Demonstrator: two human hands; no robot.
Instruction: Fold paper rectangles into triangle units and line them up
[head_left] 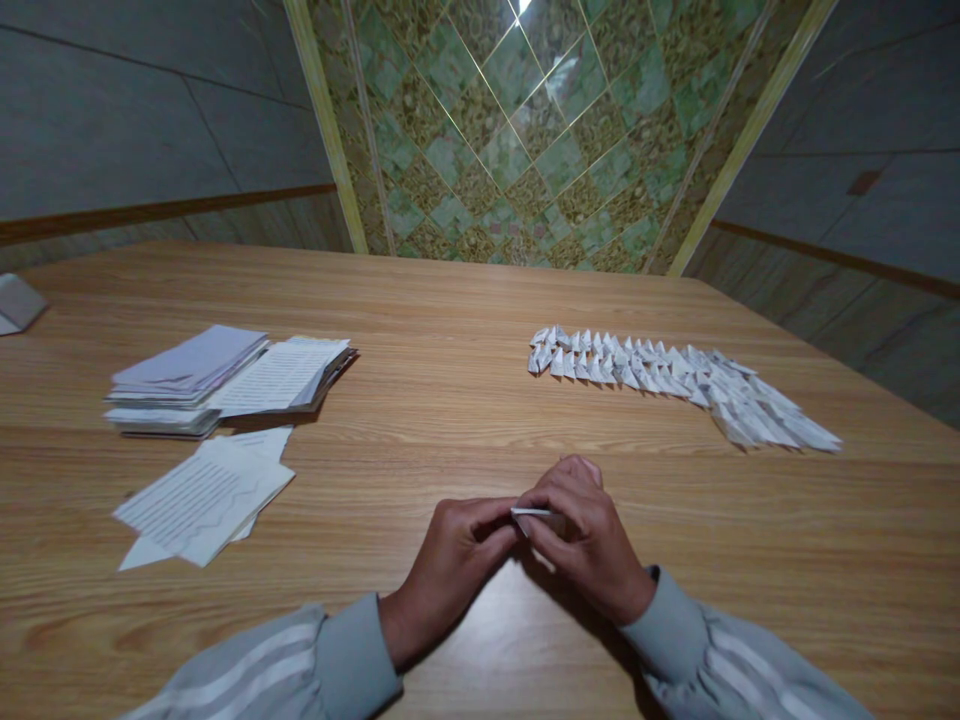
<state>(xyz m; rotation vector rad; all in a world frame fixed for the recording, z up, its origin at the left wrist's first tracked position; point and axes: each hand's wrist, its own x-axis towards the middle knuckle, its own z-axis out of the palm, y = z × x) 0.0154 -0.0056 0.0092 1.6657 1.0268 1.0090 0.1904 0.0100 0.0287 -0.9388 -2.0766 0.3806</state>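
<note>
I pinch a small folded paper piece (pixel 534 516) between my left hand (pixel 450 570) and right hand (pixel 585 545), low over the tabletop (pixel 450 300). I seem mid-fold; next it needs a firm crease. Finished folded triangles (pixel 675 385) lie in rows to my right.

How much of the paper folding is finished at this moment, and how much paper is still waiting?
Done: a long row of folded pieces lies on the table to the right. In hand: the left hand and right hand pinch one small paper piece between them. Left: the stacks of sheets and the loose cut slips on the left look unfolded, so much seems to remain.
</note>
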